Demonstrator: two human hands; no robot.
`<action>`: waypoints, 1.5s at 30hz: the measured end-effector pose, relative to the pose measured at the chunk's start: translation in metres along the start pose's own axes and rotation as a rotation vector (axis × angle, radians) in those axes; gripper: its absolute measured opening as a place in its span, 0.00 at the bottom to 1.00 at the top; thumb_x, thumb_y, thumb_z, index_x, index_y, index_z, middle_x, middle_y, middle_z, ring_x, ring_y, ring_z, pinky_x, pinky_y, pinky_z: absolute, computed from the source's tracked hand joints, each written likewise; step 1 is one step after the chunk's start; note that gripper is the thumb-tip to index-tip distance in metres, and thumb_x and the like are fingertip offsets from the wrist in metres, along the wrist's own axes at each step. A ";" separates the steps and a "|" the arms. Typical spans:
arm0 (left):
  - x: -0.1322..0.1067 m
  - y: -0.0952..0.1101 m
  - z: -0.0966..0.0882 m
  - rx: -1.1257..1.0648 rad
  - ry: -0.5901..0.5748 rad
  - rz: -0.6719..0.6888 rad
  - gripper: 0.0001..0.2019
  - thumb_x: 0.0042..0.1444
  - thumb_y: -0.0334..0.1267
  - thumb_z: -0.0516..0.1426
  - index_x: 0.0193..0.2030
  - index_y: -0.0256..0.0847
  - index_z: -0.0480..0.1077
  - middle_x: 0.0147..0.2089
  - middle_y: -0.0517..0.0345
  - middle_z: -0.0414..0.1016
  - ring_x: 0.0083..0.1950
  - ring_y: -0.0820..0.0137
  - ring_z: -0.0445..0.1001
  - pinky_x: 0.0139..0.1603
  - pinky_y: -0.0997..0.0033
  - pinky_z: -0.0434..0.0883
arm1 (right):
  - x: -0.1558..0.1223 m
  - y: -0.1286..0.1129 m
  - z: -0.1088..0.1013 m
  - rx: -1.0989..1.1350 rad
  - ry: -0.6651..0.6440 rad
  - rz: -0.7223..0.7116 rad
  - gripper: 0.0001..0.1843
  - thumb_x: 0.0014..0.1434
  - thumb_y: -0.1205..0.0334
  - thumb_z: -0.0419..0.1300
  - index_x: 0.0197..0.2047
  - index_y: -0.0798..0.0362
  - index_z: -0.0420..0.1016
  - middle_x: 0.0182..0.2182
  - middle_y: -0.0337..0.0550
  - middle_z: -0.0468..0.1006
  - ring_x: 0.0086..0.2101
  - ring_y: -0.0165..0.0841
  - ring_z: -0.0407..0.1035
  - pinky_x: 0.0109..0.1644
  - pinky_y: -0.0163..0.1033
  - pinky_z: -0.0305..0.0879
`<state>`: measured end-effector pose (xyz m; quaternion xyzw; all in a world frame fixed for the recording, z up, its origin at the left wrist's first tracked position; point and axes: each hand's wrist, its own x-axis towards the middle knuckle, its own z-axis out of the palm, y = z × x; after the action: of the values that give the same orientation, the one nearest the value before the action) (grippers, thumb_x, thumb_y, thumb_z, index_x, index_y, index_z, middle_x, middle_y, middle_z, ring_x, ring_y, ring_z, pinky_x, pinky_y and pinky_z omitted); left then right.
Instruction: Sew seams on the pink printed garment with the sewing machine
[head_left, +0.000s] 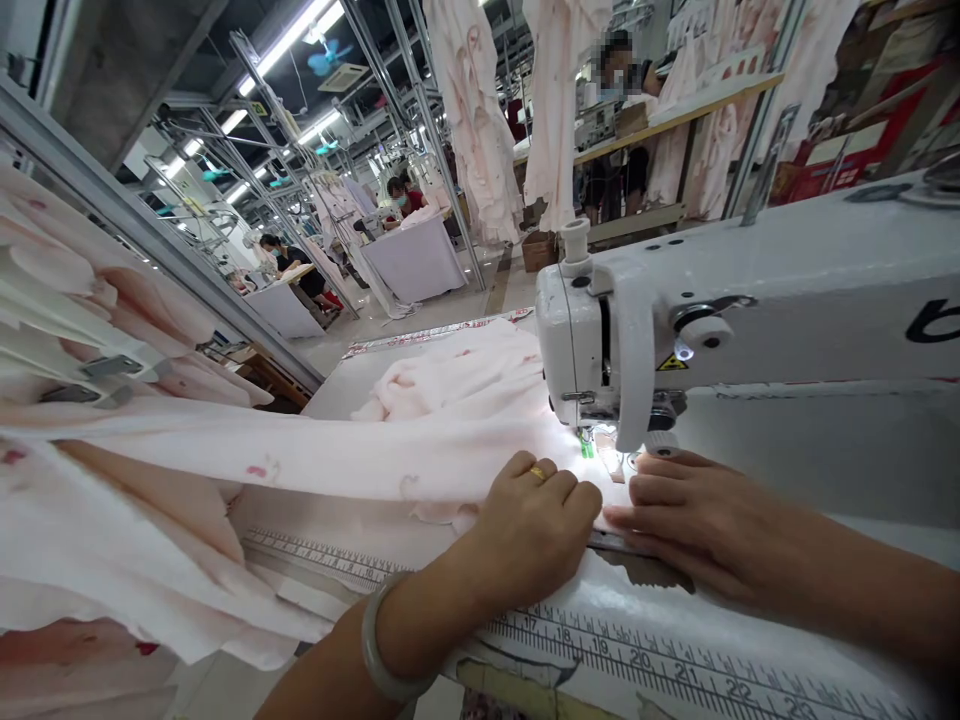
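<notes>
A pale pink printed fabric (pixel 352 455) lies across the sewing table and runs under the head of a white sewing machine (pixel 675 300). My left hand (pixel 536 525), with a gold ring and a pale bangle on the wrist, is curled down on the fabric's edge just left of the presser foot (pixel 596 450). Beside it, my right hand (pixel 690 515) lies flat with fingers together, pressing the fabric in front of the needle. A printed ruler strip (pixel 660 660) runs along the table's near edge.
More pink fabric pieces (pixel 90 300) hang clipped at the left. Finished pink garments (pixel 480 110) hang from overhead rails behind. Other people sit at tables (pixel 416 260) farther back, and one person stands behind a shelf at the upper right.
</notes>
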<state>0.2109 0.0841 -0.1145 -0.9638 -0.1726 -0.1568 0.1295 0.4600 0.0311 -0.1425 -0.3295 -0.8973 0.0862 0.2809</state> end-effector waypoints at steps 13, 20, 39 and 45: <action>-0.001 -0.004 -0.004 -0.182 -0.037 -0.101 0.10 0.68 0.25 0.54 0.47 0.41 0.75 0.41 0.55 0.80 0.43 0.62 0.76 0.52 0.60 0.70 | 0.004 -0.009 -0.002 0.114 -0.113 0.067 0.16 0.83 0.53 0.52 0.52 0.46 0.81 0.39 0.42 0.80 0.40 0.41 0.71 0.48 0.48 0.65; 0.000 0.003 0.010 -0.104 -0.192 0.011 0.08 0.70 0.30 0.59 0.38 0.41 0.73 0.36 0.56 0.74 0.40 0.63 0.74 0.46 0.61 0.68 | 0.003 -0.009 0.001 0.106 -0.112 0.077 0.17 0.82 0.55 0.54 0.43 0.47 0.81 0.37 0.42 0.78 0.39 0.40 0.71 0.47 0.47 0.65; 0.000 -0.014 0.019 -0.110 -0.090 0.029 0.07 0.74 0.30 0.57 0.45 0.39 0.77 0.39 0.57 0.79 0.43 0.65 0.75 0.48 0.62 0.68 | -0.001 0.007 0.001 0.042 -0.087 0.086 0.15 0.83 0.53 0.52 0.56 0.40 0.81 0.39 0.40 0.79 0.41 0.40 0.73 0.50 0.48 0.67; 0.001 -0.014 0.021 -0.156 -0.088 0.021 0.10 0.74 0.31 0.57 0.40 0.41 0.78 0.39 0.57 0.81 0.42 0.66 0.75 0.47 0.63 0.68 | 0.000 0.006 0.000 0.060 -0.081 0.072 0.16 0.83 0.52 0.53 0.52 0.42 0.83 0.37 0.39 0.78 0.38 0.38 0.73 0.49 0.47 0.66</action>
<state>0.2117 0.1036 -0.1302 -0.9786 -0.1553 -0.1259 0.0481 0.4631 0.0359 -0.1439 -0.3492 -0.8925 0.1361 0.2509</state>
